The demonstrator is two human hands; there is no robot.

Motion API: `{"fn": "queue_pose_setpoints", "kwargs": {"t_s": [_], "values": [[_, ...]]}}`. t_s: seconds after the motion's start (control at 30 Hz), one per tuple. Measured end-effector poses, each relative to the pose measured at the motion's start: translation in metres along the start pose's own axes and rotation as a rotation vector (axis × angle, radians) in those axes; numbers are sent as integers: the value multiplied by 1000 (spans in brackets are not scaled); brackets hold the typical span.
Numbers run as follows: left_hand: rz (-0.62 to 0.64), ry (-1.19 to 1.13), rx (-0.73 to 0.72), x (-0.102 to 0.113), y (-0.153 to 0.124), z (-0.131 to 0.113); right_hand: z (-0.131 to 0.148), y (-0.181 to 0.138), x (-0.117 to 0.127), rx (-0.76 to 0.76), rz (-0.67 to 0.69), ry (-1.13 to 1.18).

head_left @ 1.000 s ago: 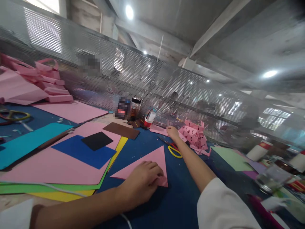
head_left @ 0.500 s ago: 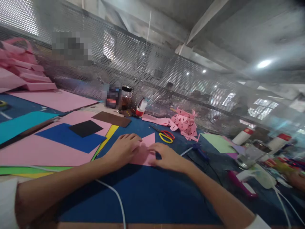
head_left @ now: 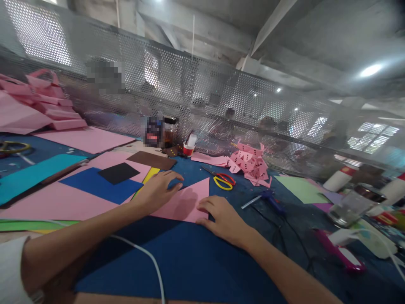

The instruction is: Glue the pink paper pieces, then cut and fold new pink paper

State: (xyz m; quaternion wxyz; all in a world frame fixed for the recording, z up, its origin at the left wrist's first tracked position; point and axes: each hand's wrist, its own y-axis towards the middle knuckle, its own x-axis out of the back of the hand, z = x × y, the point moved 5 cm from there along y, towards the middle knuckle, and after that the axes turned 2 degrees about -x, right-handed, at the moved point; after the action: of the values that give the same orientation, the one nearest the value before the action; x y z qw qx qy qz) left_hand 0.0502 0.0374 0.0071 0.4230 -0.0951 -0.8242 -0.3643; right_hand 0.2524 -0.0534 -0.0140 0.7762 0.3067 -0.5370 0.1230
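Observation:
A pink sheet of paper [head_left: 190,198] with a pointed upper corner lies on the blue table mat in front of me. Over its left part is my left hand [head_left: 163,188], fingers loosely spread and holding nothing. My right hand [head_left: 223,217] touches the sheet's right edge with its fingertips, thumb and fingers apart. Scissors [head_left: 224,181] with red and yellow handles lie just beyond the sheet. To the right rests a blue glue gun [head_left: 268,198] with a white glue stick.
Stacked coloured sheets [head_left: 41,204] fill the left, topped by a blue sheet [head_left: 104,190] and a black piece [head_left: 118,173]. Cut pink pieces [head_left: 249,164] are piled near a perforated screen [head_left: 177,76]. A magenta glue gun [head_left: 343,251], a glass jar [head_left: 354,207] and a white cable [head_left: 148,253] lie about.
My left hand has shifted left and lifted off the pink sheet, uncovering more of it. The sheet's visible part now reaches further left. My right hand stays at its right edge.

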Motion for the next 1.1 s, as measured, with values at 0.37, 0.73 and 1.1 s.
{"fn": "queue_pose_setpoints", "kwargs": {"t_s": [0.37, 0.73, 1.1], "values": [[-4, -125, 171, 11, 0, 4, -7, 8, -2, -70, -27, 5], [34, -159, 220, 7, 2, 7, -3, 2, 0, -77, 36, 20], [132, -173, 169, -6, 0, 13, -9, 9, -6, -47, -63, -5]]}}
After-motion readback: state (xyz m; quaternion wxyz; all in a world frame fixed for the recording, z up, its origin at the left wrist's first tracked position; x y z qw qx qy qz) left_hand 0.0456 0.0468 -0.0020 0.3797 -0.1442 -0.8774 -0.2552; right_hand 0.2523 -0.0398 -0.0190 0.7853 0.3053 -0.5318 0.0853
